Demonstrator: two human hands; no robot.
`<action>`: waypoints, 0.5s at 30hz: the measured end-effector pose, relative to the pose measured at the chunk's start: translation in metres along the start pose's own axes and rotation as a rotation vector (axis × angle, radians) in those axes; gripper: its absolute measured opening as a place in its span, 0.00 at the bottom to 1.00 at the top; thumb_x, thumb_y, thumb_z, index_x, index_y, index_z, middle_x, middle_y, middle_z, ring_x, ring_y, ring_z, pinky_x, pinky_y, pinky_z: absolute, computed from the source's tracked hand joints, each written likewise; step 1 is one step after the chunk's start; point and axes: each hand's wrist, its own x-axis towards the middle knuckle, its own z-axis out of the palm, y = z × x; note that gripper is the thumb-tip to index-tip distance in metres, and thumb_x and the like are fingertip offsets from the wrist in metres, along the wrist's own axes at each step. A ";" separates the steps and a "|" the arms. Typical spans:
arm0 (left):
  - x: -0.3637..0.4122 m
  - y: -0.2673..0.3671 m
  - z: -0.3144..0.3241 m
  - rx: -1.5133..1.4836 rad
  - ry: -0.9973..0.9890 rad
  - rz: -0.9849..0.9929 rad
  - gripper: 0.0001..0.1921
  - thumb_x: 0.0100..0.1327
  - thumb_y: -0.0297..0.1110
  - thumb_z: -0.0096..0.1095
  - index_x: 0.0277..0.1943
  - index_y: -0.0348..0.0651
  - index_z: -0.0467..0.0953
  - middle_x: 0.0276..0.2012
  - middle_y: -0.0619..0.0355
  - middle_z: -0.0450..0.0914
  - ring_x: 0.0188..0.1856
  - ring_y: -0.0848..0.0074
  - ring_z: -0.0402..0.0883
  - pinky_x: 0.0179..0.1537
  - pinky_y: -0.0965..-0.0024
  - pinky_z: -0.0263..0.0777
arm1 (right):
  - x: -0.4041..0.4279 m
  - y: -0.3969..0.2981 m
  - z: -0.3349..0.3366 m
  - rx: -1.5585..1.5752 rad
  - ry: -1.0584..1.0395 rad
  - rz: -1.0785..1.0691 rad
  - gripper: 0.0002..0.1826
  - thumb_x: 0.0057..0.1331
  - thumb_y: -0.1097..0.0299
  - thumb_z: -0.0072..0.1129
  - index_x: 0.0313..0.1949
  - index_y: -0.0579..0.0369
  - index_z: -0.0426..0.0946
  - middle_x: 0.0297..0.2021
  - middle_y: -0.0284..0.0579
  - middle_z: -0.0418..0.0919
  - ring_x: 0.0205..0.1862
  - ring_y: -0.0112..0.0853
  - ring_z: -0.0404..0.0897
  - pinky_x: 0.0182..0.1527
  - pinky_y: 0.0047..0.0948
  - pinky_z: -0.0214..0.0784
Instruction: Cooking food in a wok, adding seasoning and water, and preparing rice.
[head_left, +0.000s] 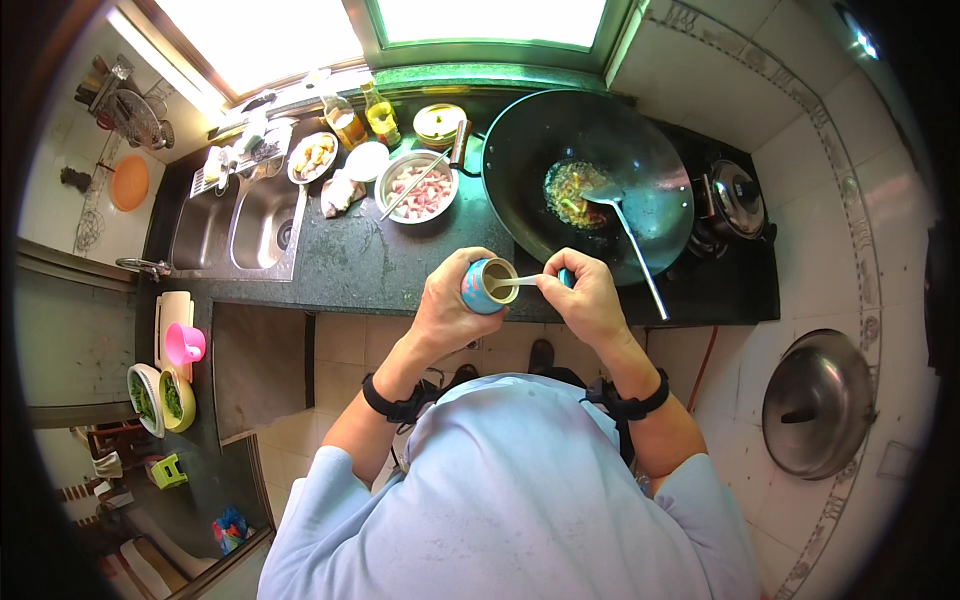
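Observation:
My left hand (452, 300) grips a blue cylindrical jar (478, 289), tilted so that its mouth faces right. A pale spoon (525, 280) reaches into the jar, its handle pinched in my right hand (589, 294). Tucked in that same hand is a small teal item, perhaps the jar's lid (567, 278), mostly covered by fingers. Just beyond my hands sits a big black wok (517, 180) with browned food and bits of green in oil (574, 195). A metal spatula (634, 247) leans in the wok, its handle extending over the near rim.
Left of the wok stand a bowl of cut raw meat (420, 196) with chopsticks, a raw meat piece (341, 193), a bowl of yellowish pieces (312, 157) and bottles (382, 116). Farther left is a steel double sink (262, 225). A lidded pot (735, 191) stands right; a wok lid (817, 405) hangs nearby.

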 end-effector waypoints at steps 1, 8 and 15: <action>0.000 0.000 0.000 0.000 0.000 0.000 0.34 0.46 0.25 0.85 0.58 0.40 0.77 0.48 0.54 0.86 0.50 0.69 0.87 0.56 0.64 0.81 | 0.001 0.001 0.000 0.000 0.000 0.000 0.08 0.66 0.68 0.68 0.32 0.58 0.80 0.21 0.27 0.72 0.23 0.15 0.65 0.25 0.25 0.56; -0.001 -0.003 0.000 -0.023 -0.029 0.034 0.36 0.46 0.25 0.85 0.60 0.41 0.76 0.50 0.56 0.85 0.52 0.71 0.86 0.57 0.65 0.79 | -0.002 -0.003 0.000 -0.010 0.106 -0.191 0.07 0.63 0.72 0.69 0.31 0.58 0.79 0.24 0.31 0.74 0.27 0.17 0.67 0.28 0.25 0.58; 0.001 0.000 0.000 -0.101 -0.005 -0.001 0.33 0.46 0.25 0.84 0.57 0.40 0.78 0.50 0.52 0.86 0.51 0.66 0.87 0.56 0.63 0.80 | -0.005 -0.020 -0.006 -0.134 0.138 -0.409 0.07 0.59 0.76 0.70 0.31 0.56 0.77 0.26 0.38 0.76 0.25 0.28 0.72 0.28 0.33 0.64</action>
